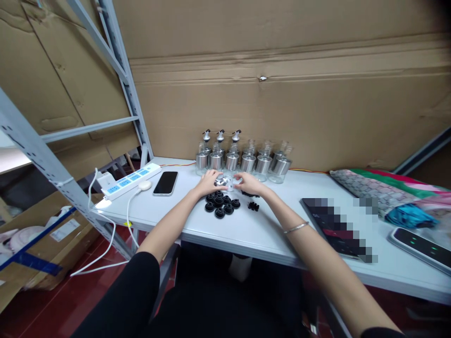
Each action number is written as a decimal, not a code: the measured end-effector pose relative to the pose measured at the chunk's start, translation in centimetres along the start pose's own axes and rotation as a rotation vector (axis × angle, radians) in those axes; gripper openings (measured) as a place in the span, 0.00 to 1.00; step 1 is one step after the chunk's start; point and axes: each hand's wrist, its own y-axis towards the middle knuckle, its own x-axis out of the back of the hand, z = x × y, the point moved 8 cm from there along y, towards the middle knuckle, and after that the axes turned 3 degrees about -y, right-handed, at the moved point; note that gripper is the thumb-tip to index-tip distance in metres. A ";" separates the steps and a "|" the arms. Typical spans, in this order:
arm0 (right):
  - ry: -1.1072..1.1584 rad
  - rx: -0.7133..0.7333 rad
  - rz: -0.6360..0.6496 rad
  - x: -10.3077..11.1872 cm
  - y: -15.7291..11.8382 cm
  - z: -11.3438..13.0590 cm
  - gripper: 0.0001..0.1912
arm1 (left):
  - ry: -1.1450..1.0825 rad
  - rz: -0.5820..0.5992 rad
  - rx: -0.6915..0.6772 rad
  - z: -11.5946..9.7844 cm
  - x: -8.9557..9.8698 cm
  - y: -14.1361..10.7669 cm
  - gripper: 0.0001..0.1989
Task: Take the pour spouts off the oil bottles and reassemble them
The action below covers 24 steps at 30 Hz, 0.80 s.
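My left hand (207,182) rests at the left side of a group of small silvery and clear parts (224,180) on the white table, its fingers curved over them. On their right side is my right hand (248,183), thumb and fingers apart, with its fingertips beside the parts. Several black round stoppers (219,203) lie in front of my left hand. Small black pieces (253,206) sit below my right hand. Behind both hands stand rows of glass bottles (248,162) with metal bands, and several at the left back carry silver pourers (220,135).
A phone (165,183) and a white power strip (132,180) with cables lie on the left. On the right are a dark flat packet (331,225), a white device (421,249) and colourful fabric (405,188). Cardboard (229,103) stands behind the table.
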 end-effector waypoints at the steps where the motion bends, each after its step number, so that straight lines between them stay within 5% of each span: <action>1: -0.011 -0.014 0.000 -0.4 0.5 0.0 0.16 | 0.000 0.002 -0.001 0.0 0.0 0.0 0.32; 13: 0.045 -0.044 -0.051 -1.7 1.0 0.4 0.16 | 0.001 -0.021 -0.010 -0.3 0.3 -0.1 0.28; 24: 0.321 -0.065 -0.161 1.5 -0.8 -1.3 0.15 | -0.039 -0.385 -0.005 -2.1 6.4 -0.5 0.14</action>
